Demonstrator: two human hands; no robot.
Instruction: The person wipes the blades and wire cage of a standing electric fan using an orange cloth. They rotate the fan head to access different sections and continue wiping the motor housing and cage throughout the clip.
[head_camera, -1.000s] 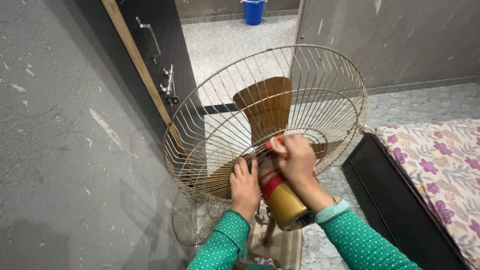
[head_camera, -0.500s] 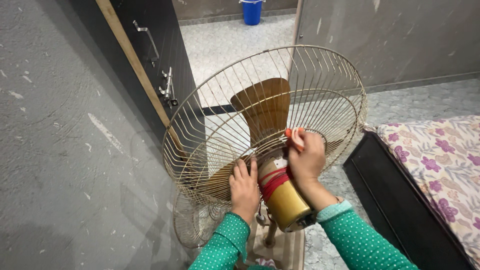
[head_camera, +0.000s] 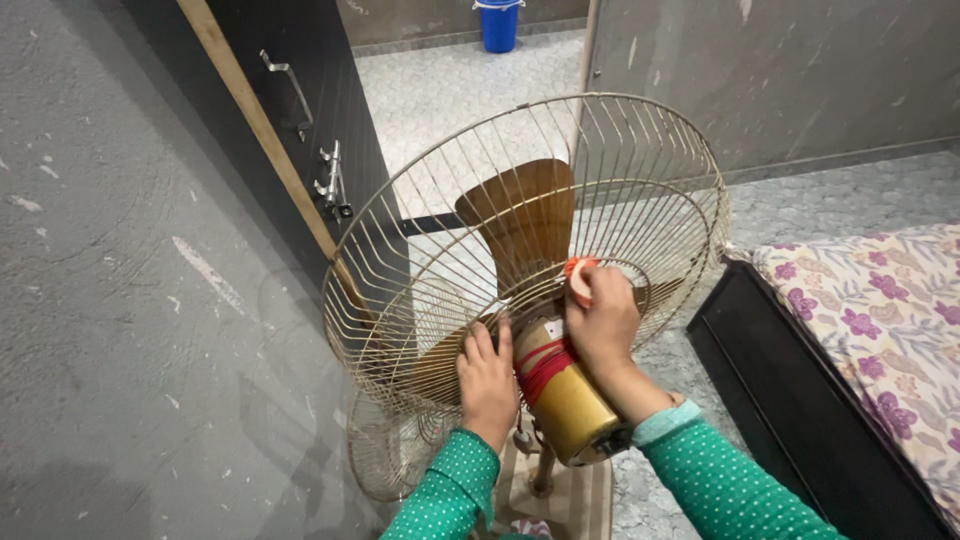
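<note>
Fan motor (head_camera: 562, 395) points its long axis away, up toward the wire guard (head_camera: 540, 220). Left hand (head_camera: 487, 380) lies flat on the guard; right hand (head_camera: 600, 320) pinches what looks like an orange cap (head_camera: 578, 275).

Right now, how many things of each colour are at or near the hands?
Gold: 2, motor and cage
Brown: 1, blade
Red: 1, thread round the motor
Orange: 1, small piece in the right hand
Total: 5
The left hand rests on the cage.
</note>
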